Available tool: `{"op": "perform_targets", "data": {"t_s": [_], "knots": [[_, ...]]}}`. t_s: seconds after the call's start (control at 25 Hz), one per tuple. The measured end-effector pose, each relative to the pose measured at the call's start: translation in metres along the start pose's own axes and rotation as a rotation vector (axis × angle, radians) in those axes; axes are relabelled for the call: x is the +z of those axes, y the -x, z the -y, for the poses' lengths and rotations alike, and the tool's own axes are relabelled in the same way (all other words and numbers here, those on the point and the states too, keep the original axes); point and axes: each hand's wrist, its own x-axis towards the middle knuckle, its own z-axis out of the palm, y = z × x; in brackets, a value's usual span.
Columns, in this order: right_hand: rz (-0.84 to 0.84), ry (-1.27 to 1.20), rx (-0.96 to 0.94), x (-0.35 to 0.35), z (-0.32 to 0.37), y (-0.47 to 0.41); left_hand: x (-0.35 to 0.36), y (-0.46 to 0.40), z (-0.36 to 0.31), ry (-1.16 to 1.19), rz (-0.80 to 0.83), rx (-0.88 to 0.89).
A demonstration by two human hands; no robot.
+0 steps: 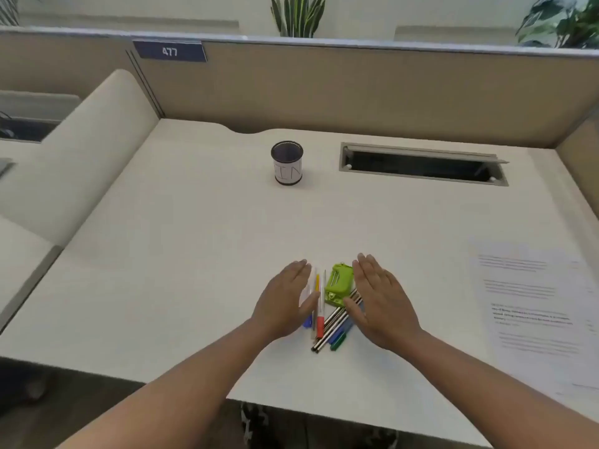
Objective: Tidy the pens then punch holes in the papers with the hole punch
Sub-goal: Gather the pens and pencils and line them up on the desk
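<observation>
Several pens [327,322] lie in a loose bunch near the desk's front edge, with red, blue, green, yellow and striped barrels. A small green hole punch [339,283] sits at the far end of the bunch, touching it. My left hand [285,303] lies flat against the left side of the pens, fingers straight. On the right side my right hand [381,296] does the same, its fingers over some pen ends. Neither hand grips anything. Printed papers [538,312] lie on the right of the desk.
A black mesh pen cup [287,163] with a white label stands at the back centre. To its right is an open cable slot [421,165] in the white desk [181,260]. Beige partition walls enclose the back and sides.
</observation>
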Motion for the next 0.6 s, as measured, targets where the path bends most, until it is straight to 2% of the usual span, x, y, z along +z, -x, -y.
{"op": "perform_targets", "data": {"t_s": [0.16,0.28,0.44,0.6], "knots": [[0.098,-0.141,0.061,0.028,0.004,0.022,0.019,0.016,-0.002,0.184,0.044,-0.166],[0.035,-0.212,0.136,0.042,0.01,0.038,0.029,0.023,-0.005,0.304,-0.02,-0.265],[0.03,-0.473,0.351,0.045,0.019,0.048,0.034,0.028,-0.011,0.469,-0.112,-0.426],[0.065,-0.668,0.588,0.034,0.021,0.036,0.031,0.027,-0.017,0.465,-0.024,-0.484]]}}
